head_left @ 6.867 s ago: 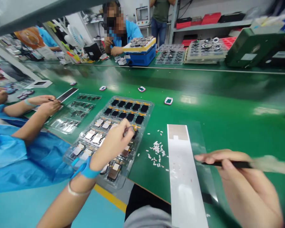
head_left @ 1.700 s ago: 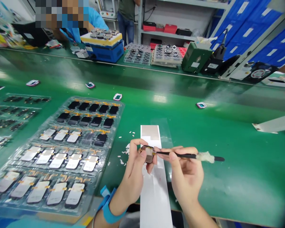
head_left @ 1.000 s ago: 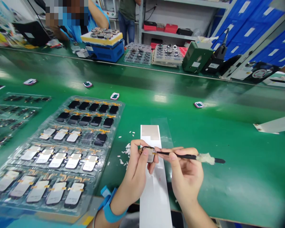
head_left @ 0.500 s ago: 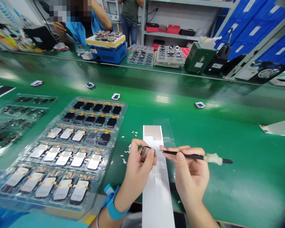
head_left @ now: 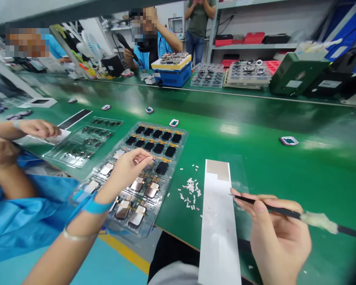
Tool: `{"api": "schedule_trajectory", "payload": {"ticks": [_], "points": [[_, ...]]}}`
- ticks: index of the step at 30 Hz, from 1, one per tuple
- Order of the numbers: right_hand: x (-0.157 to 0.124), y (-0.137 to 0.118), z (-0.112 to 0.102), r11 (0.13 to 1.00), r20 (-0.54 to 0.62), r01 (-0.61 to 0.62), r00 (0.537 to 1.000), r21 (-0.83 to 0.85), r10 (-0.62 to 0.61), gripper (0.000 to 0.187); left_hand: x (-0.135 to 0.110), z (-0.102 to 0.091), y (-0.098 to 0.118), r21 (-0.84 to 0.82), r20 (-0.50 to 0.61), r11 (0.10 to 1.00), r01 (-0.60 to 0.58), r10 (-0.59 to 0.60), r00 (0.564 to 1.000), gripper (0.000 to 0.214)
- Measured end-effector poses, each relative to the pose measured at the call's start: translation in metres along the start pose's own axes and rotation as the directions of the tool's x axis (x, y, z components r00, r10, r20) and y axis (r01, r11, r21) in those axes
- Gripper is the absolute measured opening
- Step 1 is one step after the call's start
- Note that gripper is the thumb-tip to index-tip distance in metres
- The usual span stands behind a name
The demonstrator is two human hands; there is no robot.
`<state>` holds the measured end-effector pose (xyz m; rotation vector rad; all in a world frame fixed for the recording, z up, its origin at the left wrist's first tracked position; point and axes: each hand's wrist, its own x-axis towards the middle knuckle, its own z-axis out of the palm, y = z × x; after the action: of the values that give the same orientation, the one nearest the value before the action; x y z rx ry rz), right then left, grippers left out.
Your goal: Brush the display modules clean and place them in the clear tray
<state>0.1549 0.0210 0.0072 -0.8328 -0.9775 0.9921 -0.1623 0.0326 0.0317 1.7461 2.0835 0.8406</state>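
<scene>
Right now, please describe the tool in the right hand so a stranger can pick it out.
On the green workbench, find the long white strip. Beside it, the right hand holds a black pointed tool, set apart by a fluffy white wad near its end.

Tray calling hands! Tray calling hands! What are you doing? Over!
Left hand over tray, nothing visibly held. Right hand gripping black pick, tip at white strip. White flecks beside it.

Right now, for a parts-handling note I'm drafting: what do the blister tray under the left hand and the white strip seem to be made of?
The blister tray looks like clear moulded plastic: see-through, glossy, with formed pockets. The white strip looks like smooth coated paper or plastic film, with a soft sheen; the look doesn't settle which.
</scene>
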Motion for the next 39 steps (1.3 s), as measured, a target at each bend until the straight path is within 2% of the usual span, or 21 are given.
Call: {"api": "schedule_trajectory", "payload": {"ticks": [2, 4, 8, 10, 15, 22, 24, 26, 29, 31, 33, 36, 39], "points": [[-0.001, 0.001, 0.001, 1.000, 0.010, 0.007, 1.000, -0.014, -0.006, 0.013, 0.021, 0.001, -0.020, 0.054, 0.048, 0.998, 0.010, -0.013, 0.999, 0.032], [-0.002, 0.002, 0.000, 1.000, 0.009, 0.004, 1.000, -0.019, -0.004, 0.013, 0.025, 0.003, -0.025, 0.123, 0.062, 0.992, -0.004, -0.003, 0.998, 0.033], [-0.003, 0.003, -0.002, 0.999, 0.002, -0.030, 1.000, -0.017, 0.030, 0.013, 0.008, 0.004, -0.008, 0.315, 0.010, 0.948, -0.040, 0.039, 0.999, 0.034], [-0.003, 0.002, -0.003, 0.999, 0.001, -0.037, 0.999, -0.017, 0.037, 0.013, 0.003, 0.008, 0.003, 0.375, 0.026, 0.925, -0.066, 0.060, 0.998, 0.031], [-0.003, 0.000, -0.003, 0.999, 0.029, -0.036, 0.999, -0.028, 0.036, 0.013, 0.009, 0.027, 0.017, 0.432, 0.109, 0.895, -0.107, 0.066, 0.992, 0.020], [0.002, -0.004, -0.003, 0.998, 0.039, -0.065, 0.997, -0.005, 0.065, 0.010, 0.010, 0.034, 0.030, 0.446, 0.065, 0.894, -0.036, 0.008, 0.998, 0.020], [0.007, -0.007, -0.004, 0.996, 0.054, -0.086, 0.995, -0.005, 0.086, 0.007, 0.009, 0.031, 0.032, 0.387, 0.072, 0.922, -0.034, 0.007, 0.997, 0.023], [0.013, -0.012, -0.007, 0.994, 0.113, -0.111, 0.987, -0.024, 0.113, 0.004, 0.003, 0.027, 0.038, 0.296, 0.126, 0.954, -0.057, 0.020, 0.992, 0.027], [0.019, -0.020, -0.007, 0.984, 0.304, -0.079, 0.944, -0.162, 0.126, 0.012, -0.022, 0.024, 0.058, 0.001, 0.250, 0.996, -0.091, 0.088, 0.964, 0.034], [0.021, -0.024, -0.005, 0.950, 0.442, 0.053, 0.892, -0.308, 0.093, 0.019, -0.047, 0.029, 0.076, -0.311, 0.289, 0.950, -0.034, 0.129, 0.948, 0.033], [0.019, -0.026, 0.000, 0.884, 0.531, 0.232, 0.847, -0.405, 0.021, 0.015, -0.071, 0.040, 0.093, -0.497, 0.300, 0.866, 0.050, 0.118, 0.946, 0.027], [0.016, -0.024, 0.005, 0.787, 0.592, 0.450, 0.794, -0.421, -0.138, 0.018, -0.092, 0.063, 0.109, -0.623, 0.326, 0.766, 0.158, 0.071, 0.943, 0.022], [0.015, -0.018, 0.005, 0.666, 0.632, 0.606, 0.732, -0.434, -0.254, 0.019, -0.094, 0.085, 0.113, -0.709, 0.309, 0.688, 0.155, 0.106, 0.945, 0.015]]}}
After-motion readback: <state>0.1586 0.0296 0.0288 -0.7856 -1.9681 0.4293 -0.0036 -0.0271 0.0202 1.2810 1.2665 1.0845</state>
